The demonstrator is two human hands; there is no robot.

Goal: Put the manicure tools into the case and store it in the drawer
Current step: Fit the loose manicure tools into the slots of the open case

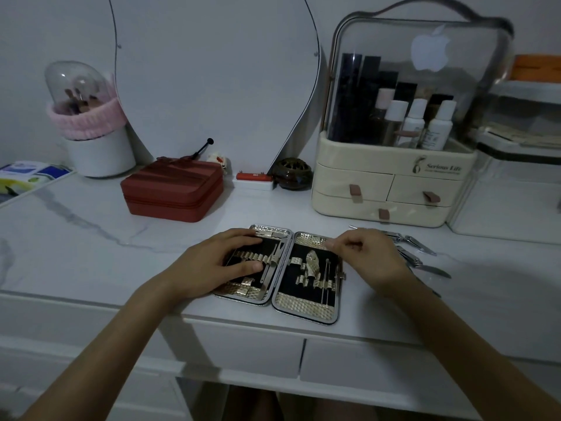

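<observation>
Lying open at the counter's front edge, manicure case (306, 308); left hand (221, 262) flat, ungripping, on its left half; right hand (367, 259) pinching a thin tool (353, 227) beside loose clippers (420, 241).

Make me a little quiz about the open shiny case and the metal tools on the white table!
1. True or false: the gold-lined manicure case lies open.
2. Which hand rests flat on the case's left half: A) left hand B) right hand?
3. Fill in: the loose silver clippers lie to the ____ of the case, on the white marble tabletop.

Key: 1 true; 2 A; 3 right.
</observation>
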